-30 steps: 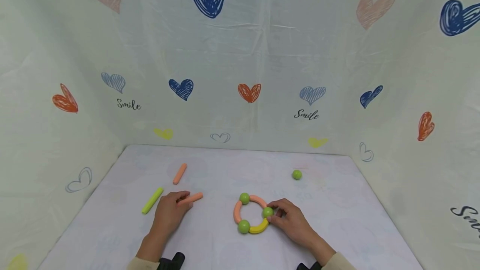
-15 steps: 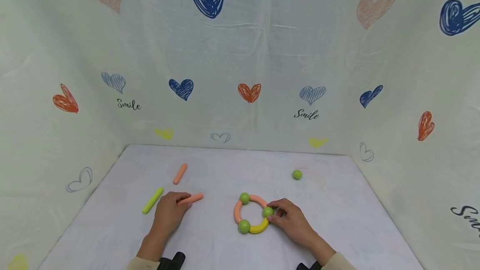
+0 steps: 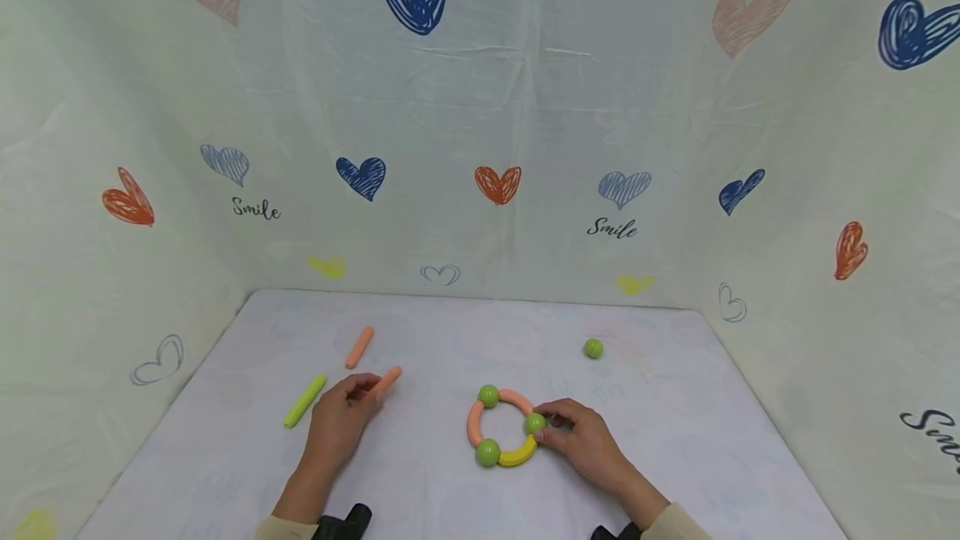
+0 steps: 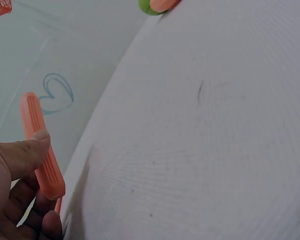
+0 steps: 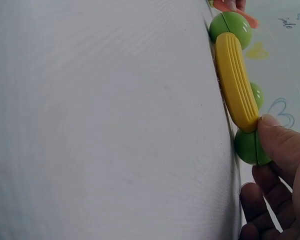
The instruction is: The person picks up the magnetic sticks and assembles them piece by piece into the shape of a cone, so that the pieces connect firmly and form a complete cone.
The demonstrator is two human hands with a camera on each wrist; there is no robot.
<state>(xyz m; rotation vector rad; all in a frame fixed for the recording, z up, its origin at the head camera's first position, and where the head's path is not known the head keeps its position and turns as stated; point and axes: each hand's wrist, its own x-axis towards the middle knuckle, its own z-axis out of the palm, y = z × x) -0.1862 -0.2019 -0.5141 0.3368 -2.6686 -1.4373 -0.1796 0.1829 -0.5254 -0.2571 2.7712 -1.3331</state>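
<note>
Between its thumb and fingers my left hand pinches a straight orange rod, its free end angled up and away to the right. On the table to the right lies a ring of curved orange rods, a curved yellow rod and green balls. My right hand holds the ring's right side, thumb and fingers at the green ball where the yellow rod ends. The undersides of the ring's joints are hidden.
A second straight orange rod and a yellow-green rod lie left of the left hand. One loose green ball sits towards the back right. A white cloth with printed hearts hangs around the white table.
My left hand has raised the orange rod slightly off the table and tilted its free end upward. The right hand and the ring have stayed in place.
</note>
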